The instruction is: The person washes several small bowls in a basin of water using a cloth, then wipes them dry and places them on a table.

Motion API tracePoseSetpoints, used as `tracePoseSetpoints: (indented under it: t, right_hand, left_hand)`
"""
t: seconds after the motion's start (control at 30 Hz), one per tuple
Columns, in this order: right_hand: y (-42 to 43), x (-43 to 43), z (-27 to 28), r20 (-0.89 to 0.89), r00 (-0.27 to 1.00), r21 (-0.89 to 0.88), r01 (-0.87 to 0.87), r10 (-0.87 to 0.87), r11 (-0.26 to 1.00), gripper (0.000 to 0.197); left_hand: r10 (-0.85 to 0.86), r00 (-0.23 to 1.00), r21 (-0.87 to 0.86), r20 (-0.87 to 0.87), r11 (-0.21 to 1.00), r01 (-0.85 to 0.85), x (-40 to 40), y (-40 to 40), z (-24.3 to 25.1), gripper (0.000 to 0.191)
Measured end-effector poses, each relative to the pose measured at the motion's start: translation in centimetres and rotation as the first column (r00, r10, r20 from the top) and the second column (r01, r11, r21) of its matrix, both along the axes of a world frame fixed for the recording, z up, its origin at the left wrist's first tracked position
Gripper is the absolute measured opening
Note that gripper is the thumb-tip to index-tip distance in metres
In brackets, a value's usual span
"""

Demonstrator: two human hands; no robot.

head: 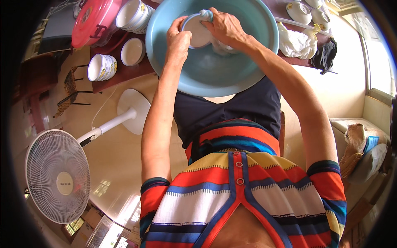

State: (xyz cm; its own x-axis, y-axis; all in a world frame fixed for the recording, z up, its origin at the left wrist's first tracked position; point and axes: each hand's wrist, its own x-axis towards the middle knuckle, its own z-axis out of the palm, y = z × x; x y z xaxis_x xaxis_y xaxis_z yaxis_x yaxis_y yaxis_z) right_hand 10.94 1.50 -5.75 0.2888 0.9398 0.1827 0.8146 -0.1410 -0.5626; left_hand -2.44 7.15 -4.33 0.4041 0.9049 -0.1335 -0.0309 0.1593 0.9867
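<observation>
A large blue plastic basin (217,88) holds water in front of me. Over it, my left hand (179,38) grips the left rim of a white bowl with a blue edge (197,32). My right hand (225,26) presses a wet light-coloured cloth (206,15) over the bowl's far right rim. Whitish cloth or another object lies in the water below my right hand; I cannot tell which. Left of the basin stand a single white bowl (132,51), a stack of patterned bowls lying on its side (107,67) and a stack of larger bowls (131,15).
A pink plastic lid (93,20) leans at the upper left of the dark red table (130,74). Upturned bowls (298,13), a white cloth (297,42) and a black cloth or bag (324,57) lie right of the basin. A standing fan (59,176) is at my left.
</observation>
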Motion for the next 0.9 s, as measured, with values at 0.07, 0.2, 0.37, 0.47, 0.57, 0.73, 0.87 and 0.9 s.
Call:
tracePoseSetpoints:
  t: [0.07, 0.2, 0.37, 0.47, 0.57, 0.73, 0.87, 0.9]
  right_hand:
    - [0.3, 0.3, 0.1, 0.174, 0.977, 0.112, -0.143, 0.122, 0.983, 0.025]
    - [0.3, 0.2, -0.4, 0.297, 0.94, 0.187, -0.229, 0.167, 0.955, 0.023]
    - [0.5, -0.3, 0.9, -0.259, 0.959, -0.219, 0.058, -0.116, 0.974, 0.026]
    - [0.1, -0.2, 0.3, -0.192, 0.981, -0.145, -0.001, -0.027, 0.989, 0.025]
    - [-0.3, 0.2, -0.3, 0.174, 0.981, 0.177, -0.121, 0.09, 0.977, 0.02]
    - [0.3, -0.2, 0.5, 0.259, 0.948, 0.232, -0.249, 0.187, 0.94, 0.018]
    - [0.4, -0.5, 0.2, 0.037, 0.996, 0.199, -0.088, 0.082, 0.976, 0.019]
    - [0.4, -0.5, 0.1, 0.003, 0.996, 0.178, -0.087, 0.087, 0.98, 0.019]
  left_hand:
    - [-0.073, 0.985, 0.061, -0.158, 0.995, 0.083, 0.0, 0.0, -0.2, 0.048]
    - [-0.099, 0.968, 0.204, -0.231, 0.968, 0.147, 0.0, 0.4, -1.6, 0.047]
    - [0.054, 0.998, 0.0, 0.037, 0.999, -0.054, -0.1, 0.4, -0.1, 0.049]
    - [-0.029, 0.995, 0.065, -0.097, 0.997, 0.035, 0.1, 0.1, -0.3, 0.048]
    - [-0.184, 0.925, 0.209, -0.333, 0.942, 0.262, 0.0, 0.5, -1.3, 0.045]
    - [-0.034, 0.982, 0.359, -0.184, 0.928, 0.1, -0.1, 0.7, -0.7, 0.05]
    - [0.126, 0.984, 0.469, -0.127, 0.882, -0.052, -0.5, 0.4, 0.1, 0.048]
    - [0.184, 0.97, 0.659, -0.156, 0.752, -0.037, -0.3, -0.1, 0.5, 0.047]
